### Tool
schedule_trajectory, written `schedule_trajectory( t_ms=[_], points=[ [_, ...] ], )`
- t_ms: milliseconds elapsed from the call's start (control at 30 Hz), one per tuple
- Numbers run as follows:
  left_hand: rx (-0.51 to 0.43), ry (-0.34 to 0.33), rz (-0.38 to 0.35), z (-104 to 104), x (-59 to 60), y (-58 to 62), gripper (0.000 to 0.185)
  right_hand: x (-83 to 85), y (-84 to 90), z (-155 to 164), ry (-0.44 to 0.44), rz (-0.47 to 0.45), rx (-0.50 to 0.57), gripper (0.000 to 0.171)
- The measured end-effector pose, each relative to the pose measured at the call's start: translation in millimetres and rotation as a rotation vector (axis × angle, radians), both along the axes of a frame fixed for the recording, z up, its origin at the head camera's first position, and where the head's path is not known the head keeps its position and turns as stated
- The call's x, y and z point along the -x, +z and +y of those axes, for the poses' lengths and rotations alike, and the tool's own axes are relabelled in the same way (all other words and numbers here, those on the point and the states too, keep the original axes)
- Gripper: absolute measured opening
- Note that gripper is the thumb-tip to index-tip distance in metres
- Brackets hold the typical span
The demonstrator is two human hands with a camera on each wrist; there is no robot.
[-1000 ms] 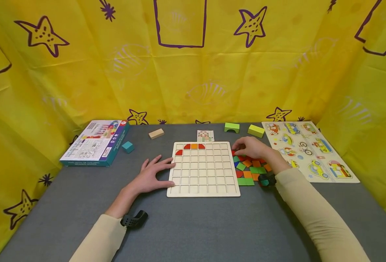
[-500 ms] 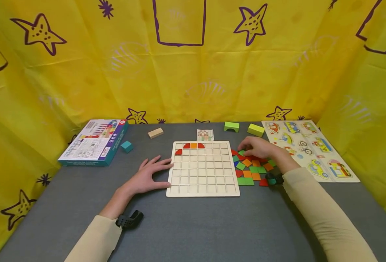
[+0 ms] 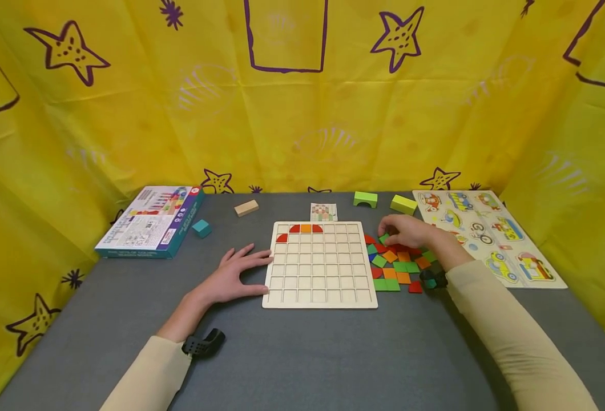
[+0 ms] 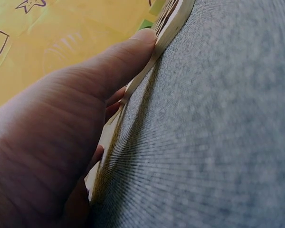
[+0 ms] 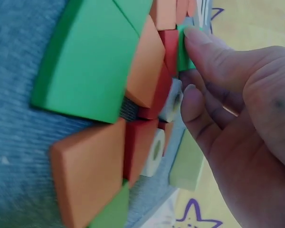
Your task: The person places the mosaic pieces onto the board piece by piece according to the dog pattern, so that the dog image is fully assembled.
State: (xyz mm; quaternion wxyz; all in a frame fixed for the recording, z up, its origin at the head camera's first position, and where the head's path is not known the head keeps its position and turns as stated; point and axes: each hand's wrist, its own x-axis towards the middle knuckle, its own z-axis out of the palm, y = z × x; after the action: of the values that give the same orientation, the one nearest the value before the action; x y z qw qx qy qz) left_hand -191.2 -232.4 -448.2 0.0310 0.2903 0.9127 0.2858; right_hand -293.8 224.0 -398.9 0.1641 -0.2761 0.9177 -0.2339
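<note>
Tile [image 5: 182, 56] pinched by the right hand [image 3: 407, 231] looks light and stiff, best held edgewise, left hand [image 3: 230, 279] splayed against the board [image 3: 325, 271].

place: curtained play table [image 3: 302, 354] | signs: yellow curtain [image 3: 271, 131] (starfish print), picture puzzle [image 3: 487, 245], colour tiles [image 3: 399, 266]

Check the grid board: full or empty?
The grid board is mostly empty: only three red pieces and one orange piece lie there.
</note>
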Motion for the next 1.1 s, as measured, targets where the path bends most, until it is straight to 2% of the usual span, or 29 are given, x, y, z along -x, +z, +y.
schedule_trajectory(
  t_ms=[167, 300, 500, 633, 833, 1100],
  points=[
    [-0.002, -0.005, 0.001, 0.0, -0.9, -1.4, 0.07, -2.3, 9.0, 0.2, -0.031, -0.016, 0.071, 0.009],
    [-0.003, -0.006, 0.005, 0.0, -0.4, -1.1, 0.07, -1.9, 13.2, -7.0, -0.045, 0.051, 0.152, 0.011],
    [-0.004, -0.002, 0.003, 0.8, 0.6, 0.1, 0.07, -0.8, 11.5, -39.9, -0.07, 0.085, 0.233, 0.011],
    [0.003, -0.004, 0.006, 1.6, 0.4, 0.1, 0.071, -0.7, 10.6, -67.6, -0.079, 0.062, 0.254, 0.01],
    [0.002, -0.002, 0.005, 1.4, 0.3, 0.4, 0.071, -0.2, 9.9, -104.8, -0.03, 0.018, 0.318, 0.012],
    [0.001, 0.001, 0.003, 0.8, 0.2, 0.0, 0.07, -2.2, 8.0, -150.3, 0.063, 0.051, 0.311, 0.008]
  ],
)
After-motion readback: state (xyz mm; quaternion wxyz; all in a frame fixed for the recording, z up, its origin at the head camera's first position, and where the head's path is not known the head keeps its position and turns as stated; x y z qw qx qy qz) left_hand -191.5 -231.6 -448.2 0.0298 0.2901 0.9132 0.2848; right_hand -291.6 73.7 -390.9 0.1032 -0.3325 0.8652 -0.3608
